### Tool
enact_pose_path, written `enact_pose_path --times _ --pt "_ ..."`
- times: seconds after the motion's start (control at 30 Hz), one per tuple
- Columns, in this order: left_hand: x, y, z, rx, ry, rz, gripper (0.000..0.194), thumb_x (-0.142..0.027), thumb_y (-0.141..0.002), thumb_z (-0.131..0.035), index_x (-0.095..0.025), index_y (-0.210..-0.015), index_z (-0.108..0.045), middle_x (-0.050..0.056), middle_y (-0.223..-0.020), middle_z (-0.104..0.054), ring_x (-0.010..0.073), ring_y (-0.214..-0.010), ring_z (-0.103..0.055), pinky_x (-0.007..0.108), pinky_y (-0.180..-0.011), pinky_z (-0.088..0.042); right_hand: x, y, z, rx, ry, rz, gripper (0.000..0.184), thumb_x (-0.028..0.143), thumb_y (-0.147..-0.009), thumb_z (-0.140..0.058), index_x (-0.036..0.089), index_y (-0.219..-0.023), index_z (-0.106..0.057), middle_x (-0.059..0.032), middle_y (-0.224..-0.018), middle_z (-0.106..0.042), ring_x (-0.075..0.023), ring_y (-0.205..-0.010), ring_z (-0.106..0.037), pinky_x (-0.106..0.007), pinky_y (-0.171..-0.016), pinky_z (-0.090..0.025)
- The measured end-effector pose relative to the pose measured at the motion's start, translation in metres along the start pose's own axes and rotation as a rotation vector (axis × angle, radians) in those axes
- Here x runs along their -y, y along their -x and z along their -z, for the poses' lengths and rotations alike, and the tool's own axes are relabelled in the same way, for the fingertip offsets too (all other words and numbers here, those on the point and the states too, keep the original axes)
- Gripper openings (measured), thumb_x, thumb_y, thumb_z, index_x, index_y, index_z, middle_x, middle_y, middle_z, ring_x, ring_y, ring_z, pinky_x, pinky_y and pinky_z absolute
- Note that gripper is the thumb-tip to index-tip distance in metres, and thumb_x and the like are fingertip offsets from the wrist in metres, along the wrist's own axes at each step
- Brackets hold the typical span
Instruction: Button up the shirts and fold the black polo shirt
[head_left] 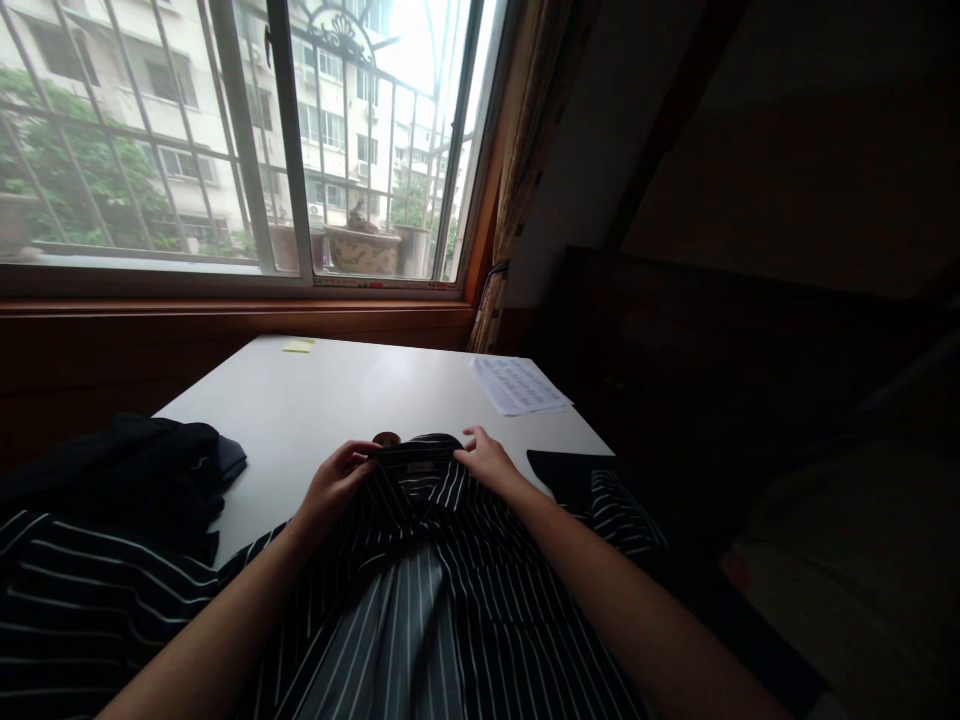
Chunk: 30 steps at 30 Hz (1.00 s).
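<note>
A black shirt with thin white stripes (420,590) lies spread on the white table (330,400), collar towards the window. My left hand (335,487) has its fingers curled on the left side of the collar (418,450). On the collar's right side, my right hand (487,462) pinches the cloth with bent fingers. A small round dark thing (386,438) sits on the table just beyond the collar, between my hands.
A dark bundle of clothes (142,470) lies at the left over more striped fabric (82,590). A printed sheet (517,385) rests at the table's far right, a yellow sticky note (298,347) at the far edge. A barred window (240,140) and a curtain (525,170) stand behind.
</note>
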<state>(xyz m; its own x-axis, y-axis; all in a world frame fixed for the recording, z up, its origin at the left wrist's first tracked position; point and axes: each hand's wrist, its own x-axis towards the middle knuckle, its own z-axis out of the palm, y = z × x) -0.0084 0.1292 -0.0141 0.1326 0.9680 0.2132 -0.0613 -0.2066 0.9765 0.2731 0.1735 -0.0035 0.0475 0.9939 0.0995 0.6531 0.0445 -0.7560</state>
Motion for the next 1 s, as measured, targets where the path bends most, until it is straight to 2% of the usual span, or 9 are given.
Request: enact_pose_path --times 0.1,0.17,0.43,0.6,0.73,0.83,1.0 --pt "-0.004 0.002 0.0 -0.022 0.033 -0.016 0.035 -0.042 -0.075 -0.075 -0.019 -0.101 -0.068 0.005 -0.086 -0.071 0.023 -0.083 -0.066 0.029 -0.073 -0.049 0.004 -0.006 0.0 0.079 -0.123 -0.09 0.003 0.02 -0.072 -0.068 0.018 -0.074 -0.066 -0.0025 -0.07 -0.064 -0.0177 -0.068 -0.061 -0.03 -0.067 -0.05" --pt "-0.004 0.003 0.0 -0.03 0.057 -0.024 0.034 -0.04 -0.075 -0.076 -0.019 -0.101 -0.068 0.005 -0.089 -0.072 0.0232 -0.087 -0.066 0.03 -0.075 -0.049 0.008 -0.007 0.0 0.118 -0.234 -0.139 0.008 0.02 -0.075 -0.065 0.018 -0.068 -0.064 -0.0023 -0.068 -0.064 -0.0154 -0.066 -0.061 -0.026 -0.062 -0.052" --pt "0.009 -0.002 0.006 -0.037 0.19 -0.005 0.035 -0.04 -0.077 -0.076 -0.019 -0.104 -0.066 0.004 -0.094 -0.072 0.0224 -0.09 -0.066 0.03 -0.079 -0.049 0.016 -0.005 0.01 0.189 -0.637 -0.305 0.005 0.014 -0.077 -0.058 0.017 -0.079 -0.058 -0.0012 -0.073 -0.065 -0.0113 -0.065 -0.064 -0.027 -0.069 -0.055" --pt "0.01 -0.003 0.008 -0.046 0.223 0.01 0.036 -0.038 -0.077 -0.076 -0.018 -0.104 -0.065 0.005 -0.094 -0.071 0.0221 -0.088 -0.066 0.03 -0.077 -0.049 0.019 0.003 0.031 0.294 -0.772 -0.349 0.024 0.011 -0.071 -0.059 0.017 -0.095 -0.061 -0.0015 -0.077 -0.066 -0.0123 -0.064 -0.063 -0.027 -0.064 -0.053" --pt "0.006 -0.002 0.008 -0.051 0.244 0.006 0.032 -0.036 -0.076 -0.076 -0.018 -0.101 -0.066 0.004 -0.091 -0.07 0.0218 -0.085 -0.066 0.029 -0.074 -0.049 0.019 0.014 0.044 0.389 -0.855 -0.322 0.034 0.013 -0.069 -0.06 0.017 -0.104 -0.058 -0.0001 -0.073 -0.064 -0.0133 -0.059 -0.06 -0.027 -0.059 -0.05" --pt "0.004 -0.002 0.007 -0.048 0.307 0.029 0.03 -0.033 -0.074 -0.077 -0.018 -0.098 -0.065 0.003 -0.089 -0.07 0.0198 -0.079 -0.066 0.028 -0.07 -0.049 0.018 0.021 0.046 0.404 -0.916 -0.242 0.038 0.011 -0.068 -0.058 0.019 -0.105 -0.056 0.0009 -0.075 -0.063 -0.0123 -0.06 -0.059 -0.024 -0.059 -0.048" --pt "0.005 -0.002 0.006 -0.063 0.435 0.089 0.034 -0.032 -0.071 -0.079 -0.02 -0.1 -0.064 0.002 -0.09 -0.072 0.0204 -0.08 -0.068 0.031 -0.073 -0.053 0.018 0.029 0.045 0.413 -0.988 -0.063 0.053 0.006 -0.063 -0.059 0.024 -0.112 -0.053 0.0008 -0.093 -0.067 -0.0144 -0.074 -0.062 -0.027 -0.07 -0.051"
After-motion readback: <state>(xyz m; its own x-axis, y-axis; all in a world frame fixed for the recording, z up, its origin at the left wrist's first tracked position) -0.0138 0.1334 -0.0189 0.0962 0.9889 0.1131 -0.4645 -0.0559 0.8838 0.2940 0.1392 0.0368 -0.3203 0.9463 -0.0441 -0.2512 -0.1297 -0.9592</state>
